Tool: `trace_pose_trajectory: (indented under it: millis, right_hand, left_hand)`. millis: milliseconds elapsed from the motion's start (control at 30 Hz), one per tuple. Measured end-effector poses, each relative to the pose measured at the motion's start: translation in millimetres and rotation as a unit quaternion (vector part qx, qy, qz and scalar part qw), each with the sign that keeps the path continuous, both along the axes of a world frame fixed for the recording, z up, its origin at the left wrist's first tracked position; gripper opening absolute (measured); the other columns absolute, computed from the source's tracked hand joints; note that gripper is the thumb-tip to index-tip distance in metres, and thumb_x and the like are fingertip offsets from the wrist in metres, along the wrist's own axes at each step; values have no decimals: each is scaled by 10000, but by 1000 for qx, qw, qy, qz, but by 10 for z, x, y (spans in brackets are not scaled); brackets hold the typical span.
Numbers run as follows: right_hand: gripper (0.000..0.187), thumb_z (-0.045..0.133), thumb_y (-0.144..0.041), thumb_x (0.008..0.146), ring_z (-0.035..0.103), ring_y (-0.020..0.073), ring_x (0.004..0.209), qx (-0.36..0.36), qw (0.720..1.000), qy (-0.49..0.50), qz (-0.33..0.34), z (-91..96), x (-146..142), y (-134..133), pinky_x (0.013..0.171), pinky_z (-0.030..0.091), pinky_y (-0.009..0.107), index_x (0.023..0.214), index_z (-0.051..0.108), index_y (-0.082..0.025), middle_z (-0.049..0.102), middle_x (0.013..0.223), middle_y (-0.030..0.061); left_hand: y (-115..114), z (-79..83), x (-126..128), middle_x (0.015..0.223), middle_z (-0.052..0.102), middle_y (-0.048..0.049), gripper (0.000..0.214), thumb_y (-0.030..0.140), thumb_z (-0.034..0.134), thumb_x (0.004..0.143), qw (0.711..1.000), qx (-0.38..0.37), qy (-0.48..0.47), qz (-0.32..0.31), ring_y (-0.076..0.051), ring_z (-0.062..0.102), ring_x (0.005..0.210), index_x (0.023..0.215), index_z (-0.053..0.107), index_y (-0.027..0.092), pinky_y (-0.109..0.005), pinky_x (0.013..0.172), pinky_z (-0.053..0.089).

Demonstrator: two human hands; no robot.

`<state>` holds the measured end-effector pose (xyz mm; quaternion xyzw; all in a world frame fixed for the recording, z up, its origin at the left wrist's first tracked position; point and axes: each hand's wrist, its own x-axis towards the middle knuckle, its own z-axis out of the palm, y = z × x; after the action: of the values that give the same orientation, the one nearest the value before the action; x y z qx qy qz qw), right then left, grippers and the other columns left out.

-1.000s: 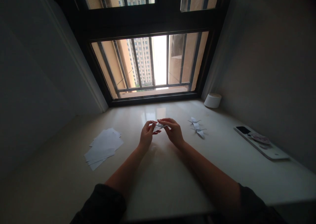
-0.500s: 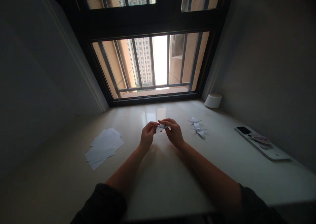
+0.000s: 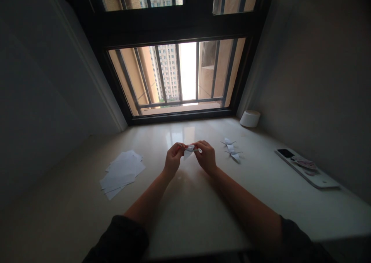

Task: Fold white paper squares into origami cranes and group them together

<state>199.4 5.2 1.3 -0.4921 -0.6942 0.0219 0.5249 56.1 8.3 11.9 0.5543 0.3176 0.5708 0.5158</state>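
A small white paper crane [image 3: 189, 151] is held in the air over the sill between both hands, its wings spread. My left hand [image 3: 174, 156] pinches one pointed end of it. On the other side, my right hand [image 3: 206, 155] is closed on the opposite end between thumb and fingers. Two finished-looking paper cranes [image 3: 232, 151] lie close together to the right of my right hand. Left of my left hand, several loose white paper sheets [image 3: 121, 174] overlap in a fanned pile.
A pale windowsill [image 3: 185, 216] carries everything, with a dark-framed barred window [image 3: 179, 118] behind. A white round container [image 3: 250, 119] stands at the back right. A phone in a light case [image 3: 313, 172] lies along the right wall.
My right fingers have drawn slightly back to the right from the crane's middle. More of the crane shows now, with its wings spread wider.
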Motion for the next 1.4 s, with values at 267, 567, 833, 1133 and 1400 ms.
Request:
trace_pose_trajectory:
  millis: [267, 567, 833, 1133, 1400]
  right_hand:
    - [219, 537, -250, 827, 509, 162, 658, 22, 996, -55, -67, -33, 10, 6, 602, 332, 273, 617, 574, -202, 583, 646, 9]
    - [252, 561, -249, 807, 488, 139, 609, 12, 998, -37, -59, -26, 3, -15, 580, 304, 262, 562, 548, -195, 553, 594, -7]
    - [299, 519, -232, 793, 451, 132, 547, -28, 998, 1, -62, -22, -16, 1, 541, 299, 256, 496, 516, -197, 516, 542, -9]
    - [392, 464, -453, 857, 549, 142, 596, -128, 981, 136, 49, -14, -85, 8, 588, 384, 257, 660, 688, -199, 645, 655, 31]
    - [522, 505, -627, 757, 502, 124, 492, -278, 858, 370, 221, 48, -203, -23, 471, 382, 248, 595, 641, -150, 618, 584, 56]
  left_hand:
    - [5, 6, -5, 769, 638, -22, 215, 375, 615, 771, 1000, -14, -12, -8, -142, 587, 691, 792, 601, 162, -295, 681, 498]
    - [-19, 39, -2, 769, 652, -23, 222, 382, 630, 755, 1000, -18, -21, -8, -151, 604, 681, 785, 599, 165, -308, 682, 510]
    - [-31, 13, 13, 738, 630, -29, 239, 399, 619, 763, 1000, 5, 10, 4, -151, 590, 666, 763, 614, 159, -300, 657, 504]
    - [22, -2, -47, 867, 670, -54, 209, 369, 595, 789, 990, 44, 35, 128, -154, 616, 763, 836, 632, 170, -269, 678, 493]
    - [-12, -2, -62, 877, 677, -53, 209, 368, 592, 792, 981, 71, 81, 160, -176, 642, 789, 877, 640, 183, -295, 706, 508]
